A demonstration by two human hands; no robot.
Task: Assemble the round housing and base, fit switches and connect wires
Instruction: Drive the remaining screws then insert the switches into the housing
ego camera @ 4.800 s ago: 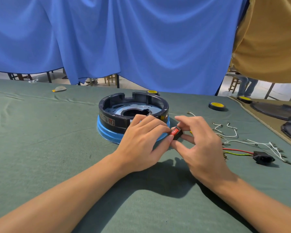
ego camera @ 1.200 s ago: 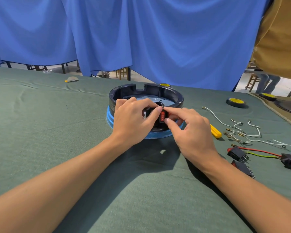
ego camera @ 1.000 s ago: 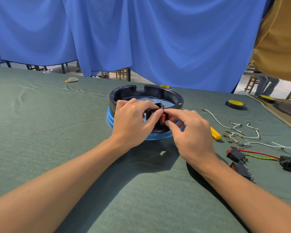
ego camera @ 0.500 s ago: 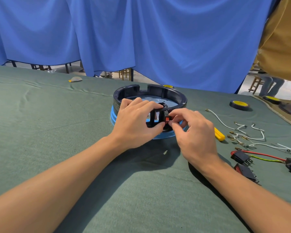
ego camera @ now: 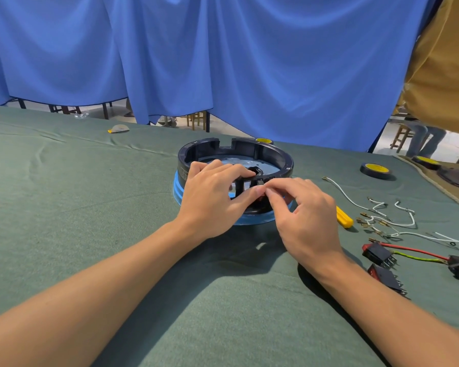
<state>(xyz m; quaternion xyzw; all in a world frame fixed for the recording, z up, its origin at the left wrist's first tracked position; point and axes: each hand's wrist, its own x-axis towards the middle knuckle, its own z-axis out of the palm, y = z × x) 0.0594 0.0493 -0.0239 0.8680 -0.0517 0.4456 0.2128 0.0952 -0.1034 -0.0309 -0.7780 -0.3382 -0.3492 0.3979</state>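
The red switch that was pinched in the open beside the housing a few seconds ago is now up against the near wall of the round black housing [ego camera: 235,165], almost hidden behind fingertips. The housing sits on its blue base [ego camera: 179,190] near the middle of the green table [ego camera: 64,207]. The left hand [ego camera: 212,197] curls over the rim, fingers inside and thumb outside at the slot. The right hand [ego camera: 302,213] has thumb and forefinger closed narrowly on the switch [ego camera: 260,199]. If it goes in crooked, I'd expect it to jam or pop back out. Two spare switches [ego camera: 379,254] and loose white wires [ego camera: 392,221] lie toward the table's right edge.
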